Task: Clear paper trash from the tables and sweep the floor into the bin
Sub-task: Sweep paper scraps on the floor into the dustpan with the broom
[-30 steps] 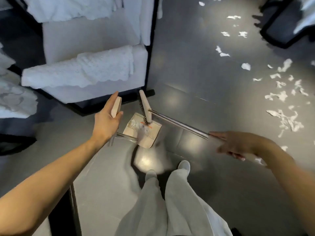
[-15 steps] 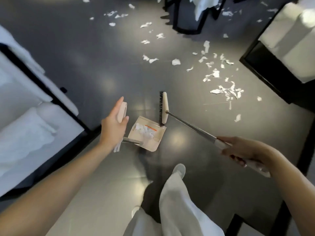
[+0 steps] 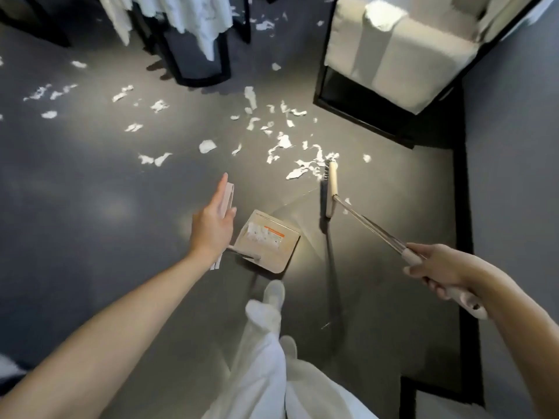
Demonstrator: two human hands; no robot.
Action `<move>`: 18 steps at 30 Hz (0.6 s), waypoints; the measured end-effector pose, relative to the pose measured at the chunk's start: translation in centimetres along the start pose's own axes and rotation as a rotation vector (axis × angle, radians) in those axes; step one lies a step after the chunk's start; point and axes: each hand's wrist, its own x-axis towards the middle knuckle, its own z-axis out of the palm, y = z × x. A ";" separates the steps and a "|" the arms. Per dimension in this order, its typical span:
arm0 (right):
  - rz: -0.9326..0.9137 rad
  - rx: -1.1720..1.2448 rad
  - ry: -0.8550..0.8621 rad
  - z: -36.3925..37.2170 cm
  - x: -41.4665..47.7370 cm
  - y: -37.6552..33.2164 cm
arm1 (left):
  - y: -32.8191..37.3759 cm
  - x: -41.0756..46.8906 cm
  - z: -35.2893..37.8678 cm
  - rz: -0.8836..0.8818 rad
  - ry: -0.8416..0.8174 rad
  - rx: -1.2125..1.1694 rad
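Sweeping looks to be the step in hand, with most of it not yet done. At the far left, paper scraps lie thinly strewn over the dark, glossy floor. Toward the middle they thicken into a torn, crumpled white litter, flat and light, likely to flutter if struck hard.

Near the middle, the left hand holds the top grip of the dustpan, forefinger laid straight along it. Its other fingers are hidden behind the grip, so I cannot tell how tightly they curl. The pan is beige with an orange label and already carries a few scraps. It sits just near-left of the thick patch, well apart from the far-left strays. Whether its lip touches the floor is unclear.

Right of it, the broom has its bristles at the near right edge of the thick patch, touching the nearest scraps. The right hand has its fingers wrapped round the broom's handle near the end.

To do this well, I judge, use short, low strokes that draw the litter leftward and nearer. Keep the pan lip flat on the floor facing the bristles, gathering first and then loading.

Far right stands a white-cushioned, black-framed seat. No bin shows.
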 end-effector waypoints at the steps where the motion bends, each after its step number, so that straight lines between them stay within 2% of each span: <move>1: 0.020 0.012 0.022 -1.0 0.8 -0.2 | 0.7 1.9 1.0 0.020 -0.025 -0.005; 8: 0.150 -0.012 0.145 -6.4 8.1 -3.4 | 4.6 13.7 7.8 0.118 -0.226 -0.001; 12: 0.170 -0.210 0.182 -7.7 12.0 -5.4 | 7.2 17.5 11.1 0.199 -0.336 0.010; 15: 0.180 -0.209 0.113 -7.7 14.3 -6.5 | 9.2 20.2 12.9 0.250 -0.400 0.013; 18: 0.170 -0.204 0.031 -7.0 15.8 -7.5 | 10.7 22.8 14.2 0.257 -0.396 0.049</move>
